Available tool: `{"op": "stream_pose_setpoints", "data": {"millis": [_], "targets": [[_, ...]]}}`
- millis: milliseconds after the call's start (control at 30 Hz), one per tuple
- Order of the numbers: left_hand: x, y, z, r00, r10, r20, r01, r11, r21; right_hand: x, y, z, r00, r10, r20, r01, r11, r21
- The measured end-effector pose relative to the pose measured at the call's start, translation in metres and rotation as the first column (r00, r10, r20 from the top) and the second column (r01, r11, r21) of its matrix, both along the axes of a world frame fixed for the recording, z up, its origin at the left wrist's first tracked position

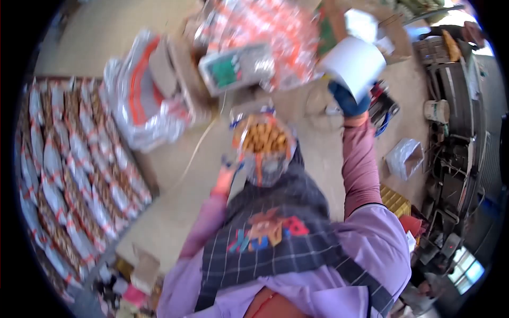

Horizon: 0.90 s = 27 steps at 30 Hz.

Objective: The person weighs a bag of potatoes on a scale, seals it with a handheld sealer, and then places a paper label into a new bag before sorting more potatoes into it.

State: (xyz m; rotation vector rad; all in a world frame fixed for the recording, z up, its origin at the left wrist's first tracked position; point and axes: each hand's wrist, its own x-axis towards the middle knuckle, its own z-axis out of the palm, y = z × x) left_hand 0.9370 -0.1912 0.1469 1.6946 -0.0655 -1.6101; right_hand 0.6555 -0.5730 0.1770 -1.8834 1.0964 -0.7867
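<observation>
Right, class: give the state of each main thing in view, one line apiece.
Right hand: gloved, gripping the white cylinder
White cylinder: held, tilted
Left hand: blurred, beside the clear bag, grip unclear
Clear bag: holding brown pieces
Long packs: lying in rows
Clear container: on the floor, apparently open

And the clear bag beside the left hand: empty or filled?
Filled, at least partly: a heap of brown pieces shows in the clear bag beside the left hand. Exactly how full, I cannot tell.
</observation>
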Motion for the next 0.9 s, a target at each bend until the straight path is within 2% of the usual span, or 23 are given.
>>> {"op": "stream_pose_setpoints", "data": {"millis": [33,67,100,133,167,200,233,267,333,400,433,467,500,533,600,667,700,733,767,800,833,867,900], "targets": [[0.0,0.02,-0.055,1.0,0.026,0.014,-0.026,0.999,-0.028,0.005,0.054,-0.044,1.0,0.022,-0.004,-0.022,0.998,0.05],[-0.008,0.015,-0.047,0.946,0.259,-0.193,-0.305,0.914,-0.268,0.024,0.102,-0.082,0.945,0.22,0.24,-0.312,0.824,0.473],[-0.011,0.001,-0.058,0.93,0.368,-0.012,-0.368,0.93,-0.011,0.052,0.138,-0.098,0.809,0.265,0.525,-0.586,0.433,0.685],[-0.011,-0.006,-0.06,0.903,0.418,0.103,-0.409,0.907,-0.095,0.117,0.156,0.001,0.77,0.636,0.041,-0.361,0.382,0.851],[-0.003,-0.005,-0.064,0.901,0.374,0.221,-0.349,0.926,-0.144,0.129,0.174,-0.076,0.458,0.791,-0.405,-0.376,0.586,0.718],[0.004,0.002,-0.067,0.884,0.323,0.338,-0.279,0.945,-0.173,0.107,0.187,-0.178,0.551,0.537,-0.639,-0.193,0.827,0.528],[0.013,0.003,-0.055,0.861,0.337,0.38,-0.268,0.937,-0.223,0.091,0.186,-0.221,0.794,0.198,-0.575,0.1,0.89,0.445],[0.023,0.003,-0.031,0.857,0.309,0.412,-0.242,0.948,-0.207,0.091,0.172,-0.21,0.684,0.207,-0.699,0.252,0.833,0.493],[0.048,0.023,-0.034,0.834,0.194,0.517,-0.115,0.977,-0.182,0.084,0.167,-0.192,0.697,0.204,-0.687,0.24,0.836,0.493],[0.057,0.021,-0.028,0.823,0.138,0.551,-0.052,0.984,-0.168,0.088,0.158,-0.176,0.498,0.398,-0.77,0.101,0.856,0.508],[0.063,0.018,-0.024,0.804,0.099,0.586,0.0,0.986,-0.167,0.091,0.168,-0.134,0.618,0.296,-0.728,0.059,0.906,0.418],[0.07,0.018,-0.024,0.811,0.09,0.578,0.008,0.986,-0.166,0.084,0.169,-0.081,0.613,0.29,-0.735,0.073,0.905,0.418],[0.076,0.023,-0.027,0.571,-0.164,0.804,0.177,0.981,0.075,0.075,0.166,-0.027,0.743,0.279,-0.609,-0.056,0.932,0.358],[0.081,0.028,-0.031,0.242,-0.407,0.881,0.258,0.902,0.346,0.061,0.167,0.006,0.841,0.283,-0.46,-0.169,0.947,0.273],[0.09,0.03,-0.04,0.341,-0.493,0.801,0.186,0.87,0.456,-0.004,0.157,0.032,0.918,0.034,-0.394,0.063,0.971,0.232],[0.098,0.026,-0.043,0.56,-0.336,0.757,0.265,0.939,0.22,-0.092,0.128,0.012,0.743,-0.369,-0.559,0.504,0.858,0.103],[0.066,-0.013,-0.031,0.426,-0.299,0.854,0.233,0.948,0.215,-0.19,0.076,-0.037,0.757,-0.607,-0.243,0.653,0.684,0.324],[0.044,-0.037,-0.004,0.269,-0.252,0.93,0.16,0.963,0.215,-0.216,0.05,-0.048,0.611,-0.706,-0.359,0.781,0.612,0.125],[0.024,-0.065,0.01,0.266,-0.26,0.928,0.158,0.962,0.225,-0.248,0.021,-0.078,0.521,-0.763,-0.381,0.851,0.5,0.163],[0.005,-0.09,0.022,0.138,-0.237,0.962,0.254,0.947,0.197,-0.248,-0.008,-0.074,0.416,-0.783,-0.462,0.902,0.421,0.099],[-0.017,-0.11,0.03,0.012,-0.204,0.979,0.354,0.916,0.187,-0.279,-0.032,-0.133,0.49,-0.847,-0.205,0.82,0.528,-0.223],[-0.04,-0.128,0.037,0.001,-0.237,0.971,0.361,0.906,0.221,-0.281,-0.05,-0.144,0.46,-0.841,-0.286,0.877,0.481,-0.005],[-0.062,-0.15,0.041,-0.008,-0.321,0.947,0.446,0.847,0.291,-0.277,-0.068,-0.155,0.563,-0.825,-0.055,0.824,0.554,0.116]]}}
